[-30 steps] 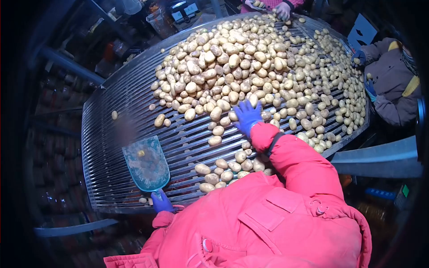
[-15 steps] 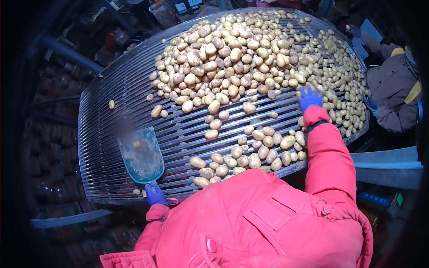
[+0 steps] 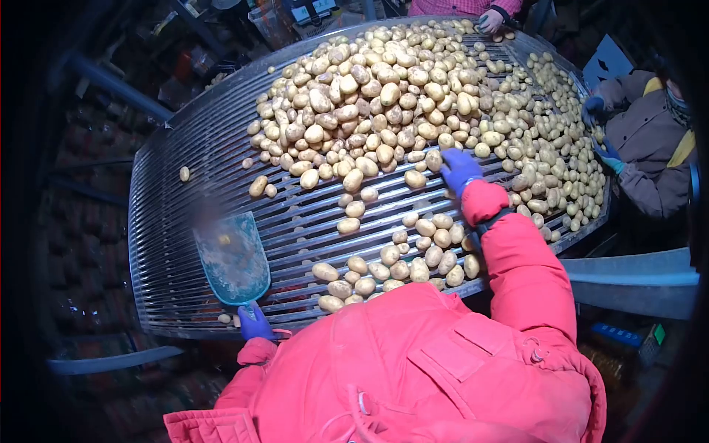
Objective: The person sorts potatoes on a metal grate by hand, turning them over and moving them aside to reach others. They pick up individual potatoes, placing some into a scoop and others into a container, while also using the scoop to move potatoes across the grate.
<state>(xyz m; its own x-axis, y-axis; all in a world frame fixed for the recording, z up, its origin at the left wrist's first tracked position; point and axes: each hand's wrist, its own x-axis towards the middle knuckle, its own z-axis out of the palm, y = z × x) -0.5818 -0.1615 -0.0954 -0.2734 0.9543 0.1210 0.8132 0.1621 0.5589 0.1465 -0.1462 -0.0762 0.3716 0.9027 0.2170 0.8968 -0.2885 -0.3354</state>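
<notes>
My left hand [image 3: 255,322], in a blue glove, is wrapped round the handle of a teal scoop [image 3: 238,262] lying on the slatted metal table [image 3: 166,221] at the left. My right hand [image 3: 459,170], also blue-gloved, reaches over the slats at the lower edge of the big potato pile [image 3: 377,96]. Its fingers touch or nearly touch a potato [image 3: 434,160]; whether they grip it I cannot tell. Between my body and the pile lies a smaller group of potatoes [image 3: 432,256].
At the right a person [image 3: 642,140] in a dark jacket has gloved hands at the table's edge. Another person's gloved hand [image 3: 490,21] rests at the far edge. Small potatoes [image 3: 569,148] cover the table's right side. A metal bar [image 3: 635,273] juts out at the lower right.
My right hand has moved left along the pile's lower edge. A co-worker's hand and pink sleeve have appeared at the far edge. My left hand and the scoop have stayed put.
</notes>
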